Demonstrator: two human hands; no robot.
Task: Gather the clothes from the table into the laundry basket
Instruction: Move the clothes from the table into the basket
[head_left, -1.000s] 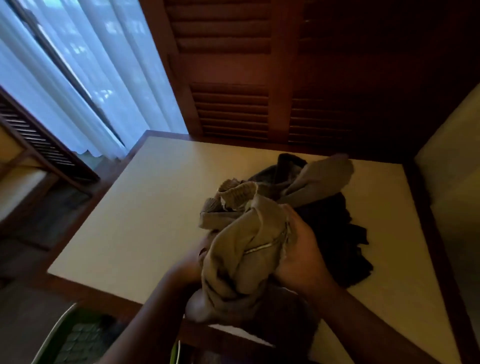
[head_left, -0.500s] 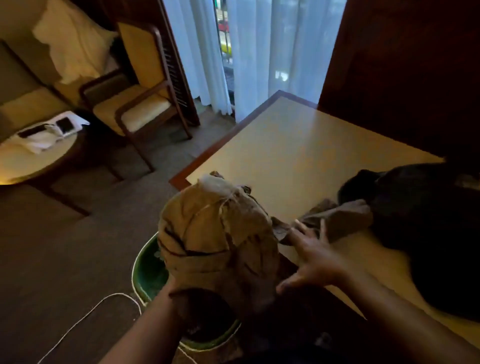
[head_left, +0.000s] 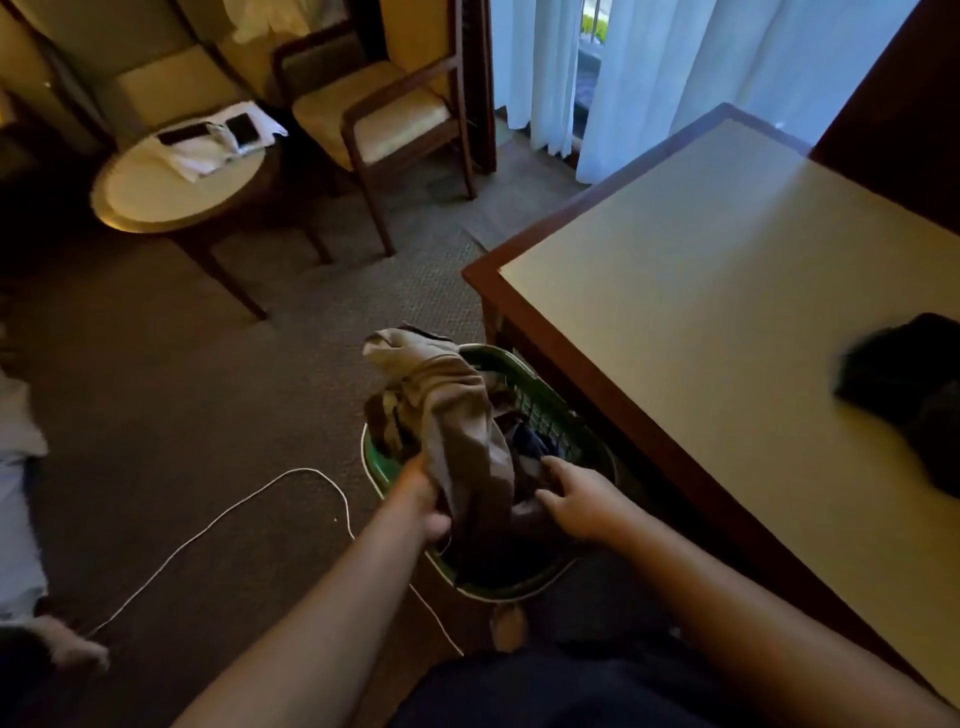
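A green laundry basket (head_left: 540, 400) stands on the carpet beside the table's near-left corner. A tan garment (head_left: 447, 415) hangs bunched over the basket, its lower end inside. My left hand (head_left: 423, 499) grips the tan garment at the basket's left rim. My right hand (head_left: 576, 499) reaches into the basket with fingers curled on the dark clothes (head_left: 524, 467) lying there. A black garment (head_left: 909, 389) lies on the cream-topped table (head_left: 727, 291) at the right edge of view.
A white cable (head_left: 218, 519) snakes over the carpet left of the basket. A round side table (head_left: 156, 197) with phones and papers and a wooden armchair (head_left: 384, 114) stand further back. White curtains (head_left: 675, 67) hang behind the table.
The view swung from the table down to the floor. Both hands carried the tan garment off the table and lowered it into the basket. The black garment stayed on the table.
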